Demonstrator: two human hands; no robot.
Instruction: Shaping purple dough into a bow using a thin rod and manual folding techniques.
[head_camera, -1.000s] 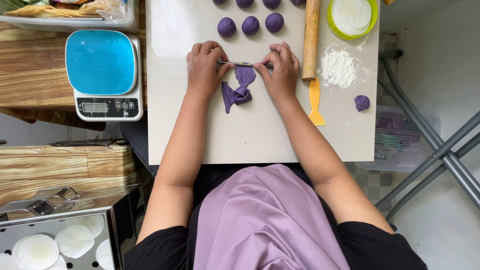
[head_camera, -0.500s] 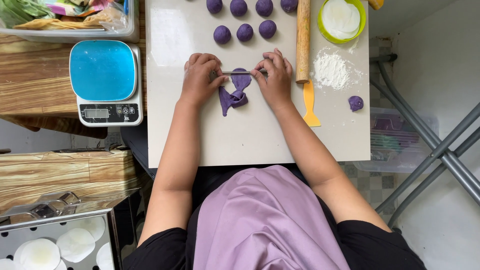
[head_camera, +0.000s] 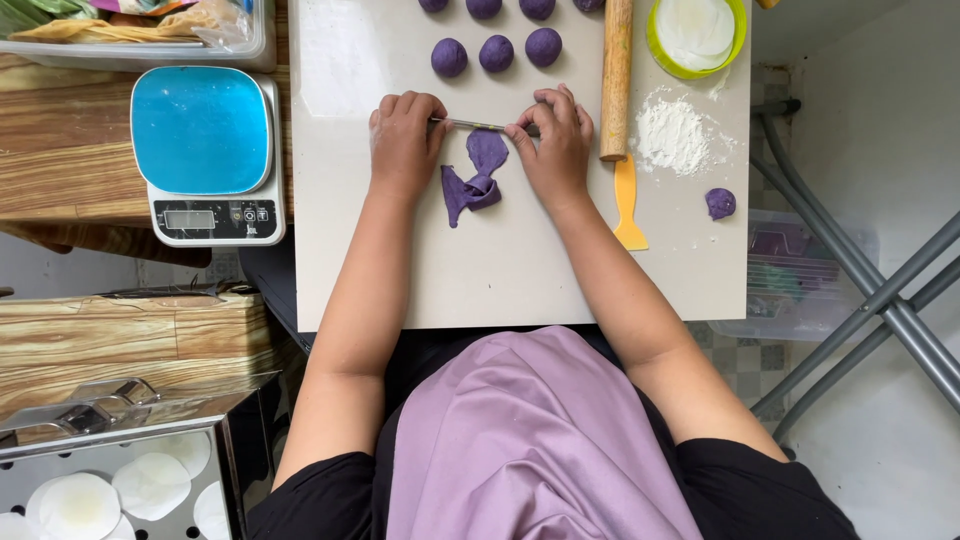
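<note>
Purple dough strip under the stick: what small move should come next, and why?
Probably roll the thin stick toward the body, winding up the purple dough strip. Left hand and right hand each pinch one end of it, the strip's top edge lies at the stick, and the rest trails twisted on the white board.

- Soft, even daylight fills the scene; no hard-edged shadows fall anywhere on the pale bench (head_camera: 520, 270).
- Only faint, diffuse shading sits just beneath the left hand (head_camera: 403, 145) and the right hand (head_camera: 555, 150), and under the purple dough strip (head_camera: 478, 178) between them.
- A mild sheen shows on the blue scale top (head_camera: 200, 128), well to the left of the left hand.
- Focus is sharp throughout; both hands show crisp edges without motion blur.
- The metal tray (head_camera: 120, 470) in the lower left corner reflects dull highlights.
- Straight edges bend slightly toward the frame borders.
</note>
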